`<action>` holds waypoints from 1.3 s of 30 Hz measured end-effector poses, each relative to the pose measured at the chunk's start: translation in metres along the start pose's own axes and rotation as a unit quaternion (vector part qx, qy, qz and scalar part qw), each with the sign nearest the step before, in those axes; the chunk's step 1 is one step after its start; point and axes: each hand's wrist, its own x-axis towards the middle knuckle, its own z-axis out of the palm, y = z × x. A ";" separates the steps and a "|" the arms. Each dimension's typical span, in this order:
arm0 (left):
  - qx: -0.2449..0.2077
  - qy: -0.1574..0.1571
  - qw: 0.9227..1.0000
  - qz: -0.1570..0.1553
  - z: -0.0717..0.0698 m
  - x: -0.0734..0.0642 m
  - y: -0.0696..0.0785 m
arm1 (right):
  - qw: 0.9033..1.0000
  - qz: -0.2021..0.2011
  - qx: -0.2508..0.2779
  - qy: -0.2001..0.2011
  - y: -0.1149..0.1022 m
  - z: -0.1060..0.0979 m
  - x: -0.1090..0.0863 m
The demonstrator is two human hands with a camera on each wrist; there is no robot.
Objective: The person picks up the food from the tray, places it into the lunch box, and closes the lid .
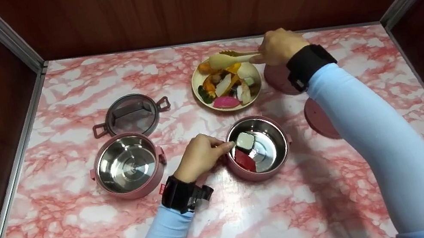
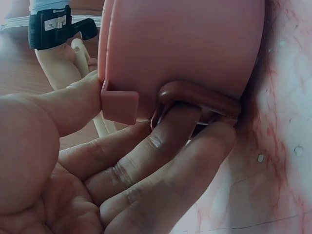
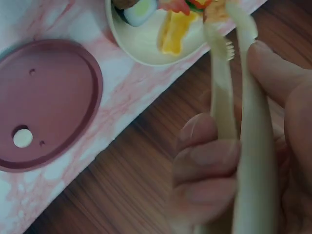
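My left hand (image 1: 200,153) holds a pink metal-lined pot (image 1: 263,175) at its left side. In the left wrist view a finger hooks through its side handle (image 2: 200,92), and the thumb presses by the rim. Inside the pot lie a white square food piece (image 1: 245,141) and a red piece (image 1: 244,161). My right hand (image 1: 281,46) grips cream tongs (image 1: 223,60) over the far side of a cream bowl (image 3: 146,46) of mixed food pieces. In the right wrist view the tong tips overlap an orange-brown piece (image 3: 217,10) at the bowl's edge; I cannot tell whether they pinch it.
A second pink pot (image 1: 131,193) stands at the left, showing bare metal inside. Behind it lies a grey-rimmed lid (image 1: 131,118) with side clips. Two dusky pink discs (image 1: 320,119) lie to the right, partly under my right arm. Dark wood panels (image 1: 192,4) enclose the marbled table.
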 end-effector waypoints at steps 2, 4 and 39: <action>-0.002 0.000 1.000 -0.003 0.000 0.000 0.000 | 0.999 0.005 -0.029 0.017 -0.003 -0.002 -0.002; -0.004 -0.001 1.000 -0.008 0.000 0.000 0.000 | 0.997 0.003 -0.063 0.033 -0.006 -0.004 -0.003; 0.004 -0.010 1.000 0.001 0.005 0.001 0.003 | 0.973 0.004 -0.208 0.096 -0.029 -0.013 -0.003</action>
